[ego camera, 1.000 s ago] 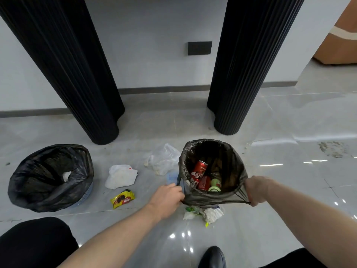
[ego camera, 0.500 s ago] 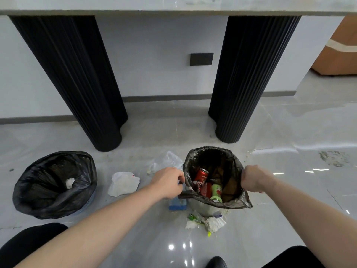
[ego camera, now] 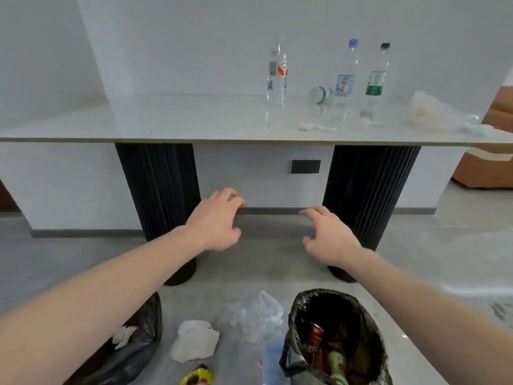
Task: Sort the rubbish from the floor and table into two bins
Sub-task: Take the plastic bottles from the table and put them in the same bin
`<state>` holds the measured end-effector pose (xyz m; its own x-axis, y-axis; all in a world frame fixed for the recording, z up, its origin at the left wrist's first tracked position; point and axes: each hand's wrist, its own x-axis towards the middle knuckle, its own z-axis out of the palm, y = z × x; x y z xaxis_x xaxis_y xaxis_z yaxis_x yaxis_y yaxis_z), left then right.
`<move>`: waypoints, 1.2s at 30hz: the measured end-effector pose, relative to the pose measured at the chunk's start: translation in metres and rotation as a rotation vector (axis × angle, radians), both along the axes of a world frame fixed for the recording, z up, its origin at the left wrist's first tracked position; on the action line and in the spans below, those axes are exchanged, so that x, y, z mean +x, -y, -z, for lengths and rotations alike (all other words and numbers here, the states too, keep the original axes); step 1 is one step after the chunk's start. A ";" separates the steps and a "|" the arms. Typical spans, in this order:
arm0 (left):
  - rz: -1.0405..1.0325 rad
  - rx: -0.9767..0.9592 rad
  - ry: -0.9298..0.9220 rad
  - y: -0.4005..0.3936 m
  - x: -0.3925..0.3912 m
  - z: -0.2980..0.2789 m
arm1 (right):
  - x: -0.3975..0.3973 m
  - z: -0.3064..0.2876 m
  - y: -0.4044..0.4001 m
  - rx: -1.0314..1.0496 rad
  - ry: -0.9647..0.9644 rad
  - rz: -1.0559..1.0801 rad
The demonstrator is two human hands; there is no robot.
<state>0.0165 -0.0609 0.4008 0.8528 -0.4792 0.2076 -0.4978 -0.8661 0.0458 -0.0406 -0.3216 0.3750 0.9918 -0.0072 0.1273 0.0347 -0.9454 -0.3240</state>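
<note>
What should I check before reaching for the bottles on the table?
1. Left hand empty, fingers open: ok.
2. Right hand empty, fingers open: ok.
3. Right bin open, with cans inside and room near the top: ok.
4. Three bottles upright on the table; the nearest to the hands is the red-label bottle: ok.
5. Small bottle lying on its side, may roll: not ok.
6. Whether the bottles are empty: cannot tell.

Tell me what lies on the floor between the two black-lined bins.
In the head view, between the left bin and the right bin lie a white crumpled bag, a clear plastic bag and a yellow wrapper.
</note>
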 end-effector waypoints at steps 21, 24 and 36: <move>-0.041 -0.262 0.127 0.006 0.216 -0.144 | 0.206 -0.164 -0.004 0.064 0.451 0.095; -0.052 -0.247 0.097 0.018 0.249 -0.148 | 0.236 -0.166 0.014 0.074 0.392 0.145; -0.117 -0.234 -0.046 0.091 0.324 -0.253 | 0.308 -0.260 0.104 0.143 0.117 0.333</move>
